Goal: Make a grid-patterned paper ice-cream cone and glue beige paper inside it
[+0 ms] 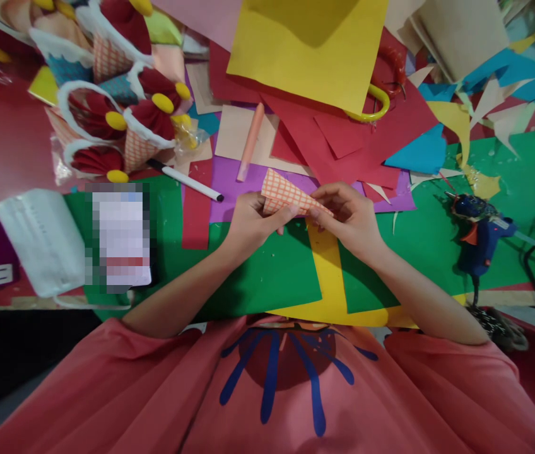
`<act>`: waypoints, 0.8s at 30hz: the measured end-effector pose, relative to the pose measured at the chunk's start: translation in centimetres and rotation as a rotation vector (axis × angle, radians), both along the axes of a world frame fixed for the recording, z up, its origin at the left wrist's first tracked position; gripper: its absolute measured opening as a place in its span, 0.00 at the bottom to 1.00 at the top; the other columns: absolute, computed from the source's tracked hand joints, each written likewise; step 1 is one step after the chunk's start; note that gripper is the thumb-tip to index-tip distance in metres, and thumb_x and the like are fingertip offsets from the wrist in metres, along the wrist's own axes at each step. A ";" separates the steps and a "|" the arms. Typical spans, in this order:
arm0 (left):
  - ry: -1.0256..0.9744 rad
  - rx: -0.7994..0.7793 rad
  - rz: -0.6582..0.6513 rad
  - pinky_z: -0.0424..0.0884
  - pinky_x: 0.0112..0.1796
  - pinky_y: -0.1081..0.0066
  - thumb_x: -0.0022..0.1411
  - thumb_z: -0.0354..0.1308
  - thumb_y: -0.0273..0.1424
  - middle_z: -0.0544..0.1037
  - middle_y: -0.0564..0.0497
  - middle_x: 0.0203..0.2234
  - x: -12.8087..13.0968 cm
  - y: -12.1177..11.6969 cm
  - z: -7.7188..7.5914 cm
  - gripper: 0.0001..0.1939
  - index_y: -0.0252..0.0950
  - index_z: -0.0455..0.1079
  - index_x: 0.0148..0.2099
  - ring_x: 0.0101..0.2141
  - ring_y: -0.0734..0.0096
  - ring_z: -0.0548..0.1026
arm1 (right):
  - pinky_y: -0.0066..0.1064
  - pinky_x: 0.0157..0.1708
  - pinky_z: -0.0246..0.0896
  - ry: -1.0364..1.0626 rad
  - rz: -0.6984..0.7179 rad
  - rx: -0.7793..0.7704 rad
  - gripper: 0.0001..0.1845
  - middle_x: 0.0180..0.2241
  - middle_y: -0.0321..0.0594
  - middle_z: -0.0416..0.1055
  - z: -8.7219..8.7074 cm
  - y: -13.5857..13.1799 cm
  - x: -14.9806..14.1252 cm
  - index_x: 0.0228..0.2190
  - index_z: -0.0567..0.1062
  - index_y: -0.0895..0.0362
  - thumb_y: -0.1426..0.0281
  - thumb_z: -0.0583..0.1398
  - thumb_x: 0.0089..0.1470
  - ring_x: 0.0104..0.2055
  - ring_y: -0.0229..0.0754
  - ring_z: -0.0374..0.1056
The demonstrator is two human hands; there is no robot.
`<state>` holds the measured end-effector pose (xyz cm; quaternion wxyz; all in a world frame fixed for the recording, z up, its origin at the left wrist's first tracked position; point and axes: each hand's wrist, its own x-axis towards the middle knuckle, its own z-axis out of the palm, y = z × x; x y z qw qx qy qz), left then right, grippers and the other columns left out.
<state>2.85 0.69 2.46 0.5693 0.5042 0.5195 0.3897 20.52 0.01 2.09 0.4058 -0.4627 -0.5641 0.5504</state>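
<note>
Between both hands, above the green sheet (258, 271), is an orange-and-white checked paper cone (284, 192). Its wide end faces left and its narrow tip points right. My left hand (255, 221) grips the wide end, thumb on the near side and fingers hidden behind. The tip is pinched by my right hand (346, 214), thumb and fingers pressed together. Just beyond the cone lie a peach-coloured stick (250, 142) and a white marker (192, 183) with black ends.
Finished checked cones (142, 148) with red tops and yellow discs crowd the far left. A blue glue gun (480, 243) rests at right. A phone (123, 236) and white packet (43, 243) lie left. Yellow-handled scissors (381, 104) sit partly under a yellow sheet (305, 50).
</note>
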 end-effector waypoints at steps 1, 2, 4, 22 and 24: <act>-0.023 -0.005 0.006 0.60 0.16 0.80 0.49 0.65 0.39 0.65 0.57 0.09 0.0 0.0 0.0 0.21 0.34 0.63 0.15 0.13 0.83 0.63 | 0.27 0.31 0.67 -0.001 -0.006 0.010 0.14 0.30 0.34 0.72 0.0 0.0 0.0 0.34 0.71 0.55 0.60 0.65 0.52 0.32 0.35 0.71; -0.045 -0.009 0.010 0.61 0.16 0.80 0.48 0.66 0.39 0.66 0.57 0.10 0.1 0.0 0.0 0.20 0.34 0.64 0.15 0.14 0.83 0.63 | 0.28 0.32 0.68 -0.002 -0.010 0.018 0.14 0.31 0.35 0.73 0.0 0.0 0.1 0.34 0.71 0.55 0.60 0.65 0.52 0.33 0.35 0.71; -0.070 -0.013 0.005 0.61 0.16 0.81 0.47 0.66 0.38 0.66 0.57 0.10 0.1 0.0 0.0 0.19 0.34 0.64 0.16 0.14 0.83 0.63 | 0.29 0.34 0.69 -0.012 -0.015 0.026 0.14 0.32 0.35 0.74 0.0 -0.1 0.1 0.35 0.71 0.55 0.59 0.65 0.52 0.34 0.36 0.72; -0.195 -0.028 0.165 0.59 0.18 0.79 0.51 0.64 0.29 0.64 0.59 0.09 -0.5 0.6 -1.6 0.18 0.34 0.62 0.15 0.14 0.85 0.62 | 0.21 0.26 0.69 -0.068 -0.096 0.188 0.07 0.32 0.34 0.75 0.0 0.1 1.1 0.37 0.73 0.54 0.66 0.61 0.57 0.30 0.31 0.73; -0.208 -0.054 0.141 0.60 0.19 0.78 0.51 0.64 0.29 0.64 0.59 0.09 -0.4 0.5 -1.4 0.17 0.34 0.62 0.15 0.14 0.84 0.63 | 0.21 0.28 0.70 -0.152 -0.115 0.256 0.05 0.32 0.33 0.76 0.1 0.0 1.0 0.36 0.74 0.54 0.68 0.62 0.55 0.30 0.31 0.74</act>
